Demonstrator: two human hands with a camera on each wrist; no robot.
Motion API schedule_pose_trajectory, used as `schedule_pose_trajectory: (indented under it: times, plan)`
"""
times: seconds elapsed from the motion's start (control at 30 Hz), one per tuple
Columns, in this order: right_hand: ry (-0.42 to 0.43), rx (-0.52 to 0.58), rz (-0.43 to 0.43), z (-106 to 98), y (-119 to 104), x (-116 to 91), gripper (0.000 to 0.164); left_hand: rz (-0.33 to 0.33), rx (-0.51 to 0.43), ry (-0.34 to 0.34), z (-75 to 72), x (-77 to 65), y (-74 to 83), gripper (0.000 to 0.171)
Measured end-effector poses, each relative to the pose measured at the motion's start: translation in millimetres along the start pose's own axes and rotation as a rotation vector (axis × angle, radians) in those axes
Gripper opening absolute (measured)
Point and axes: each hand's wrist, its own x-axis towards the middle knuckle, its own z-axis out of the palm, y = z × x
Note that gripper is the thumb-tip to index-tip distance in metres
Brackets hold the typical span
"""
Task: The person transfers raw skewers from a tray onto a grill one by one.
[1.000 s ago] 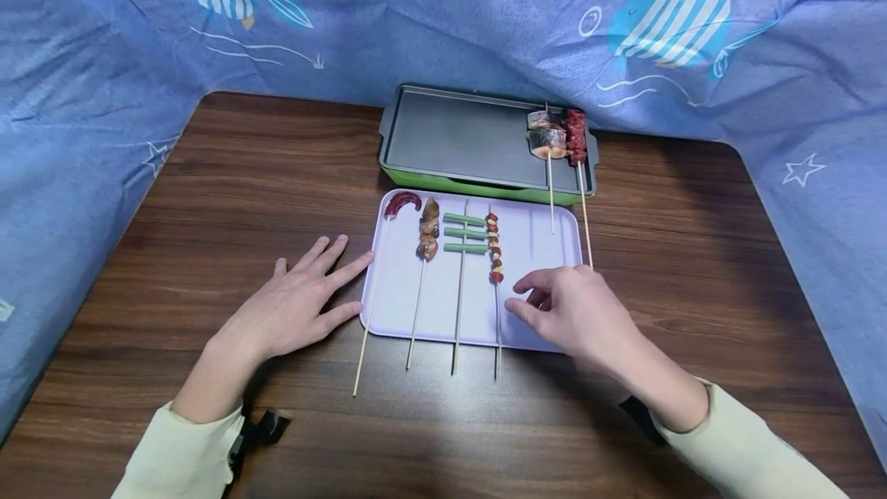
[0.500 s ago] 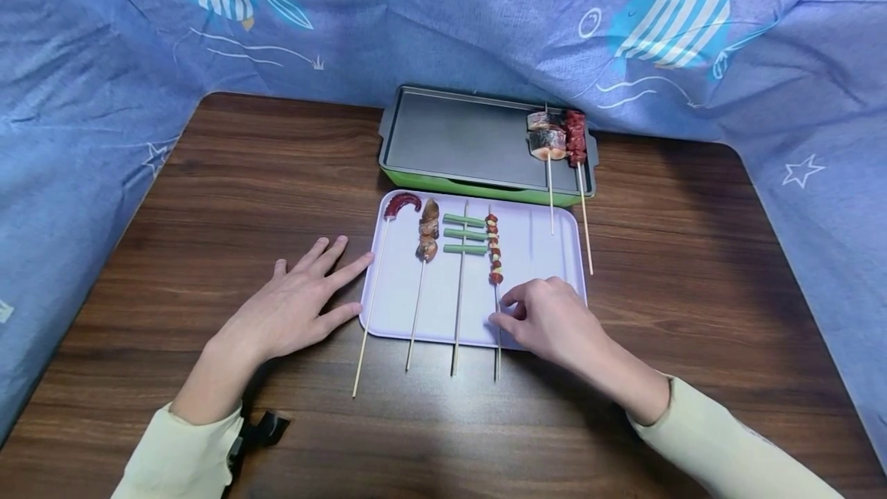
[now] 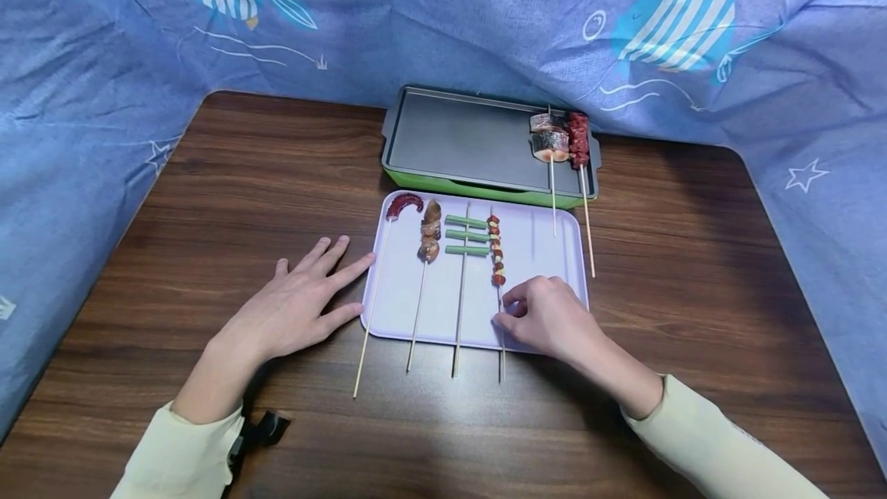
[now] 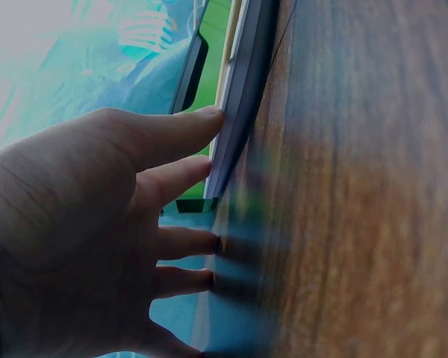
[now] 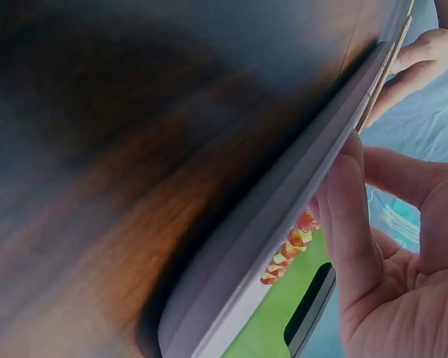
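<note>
My right hand point(image 3: 547, 318) pinches the stick of a skewer point(image 3: 496, 249) threaded with small red and yellow pieces. It lies on a pale lilac tray point(image 3: 543, 249), its stick passing over the front edge. In the right wrist view the red and yellow pieces point(image 5: 287, 257) show beyond the tray wall point(image 5: 224, 287), and the fingertips hide the stick. My left hand point(image 3: 298, 306) lies spread on the table, with index finger and thumb against the tray's left rim; the left wrist view shows these fingers point(image 4: 183, 134) at the rim.
Left on the tray lie a dark red tentacle skewer point(image 3: 405, 205), a brown meat skewer point(image 3: 430, 233) and a green-stalk skewer point(image 3: 466, 236). Behind stands a green grill with a dark plate point(image 3: 457, 137), bearing a fish skewer point(image 3: 550, 145) and red meat skewer point(image 3: 578, 141).
My right hand has moved left across the tray to the red-and-yellow skewer's stick, whose lower end has shifted slightly right. My left hand has stayed put.
</note>
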Motion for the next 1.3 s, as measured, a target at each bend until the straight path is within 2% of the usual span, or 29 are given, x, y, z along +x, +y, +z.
schedule_pose_trajectory:
  times: [0.27, 0.47, 0.63, 1.0, 1.3]
  plan:
    - [0.031, 0.029, -0.001, -1.0, 8.2, -3.2, 0.013, -0.004, 0.0, -0.003, 0.4, -0.3, -0.3, 0.065]
    - [-0.003, 0.108, 0.054, -3.5, 12.8, -7.2, 0.013, 0.0, 0.006, -0.005, 0.7, 0.3, -0.6, 0.065]
    - [0.002, 0.129, 0.072, -5.9, 14.9, -10.7, 0.012, -0.003, 0.008, -0.01, 0.6, 1.1, -1.0, 0.066]
    - [0.052, 0.113, 0.038, -13.5, 13.9, -20.3, 0.014, -0.003, 0.011, -0.014, -0.7, 1.6, -0.3, 0.066]
    - [0.091, 0.129, -0.02, -25.1, -1.1, -32.6, 0.017, -0.001, 0.008, -0.014, -0.4, 1.6, -1.1, 0.066]
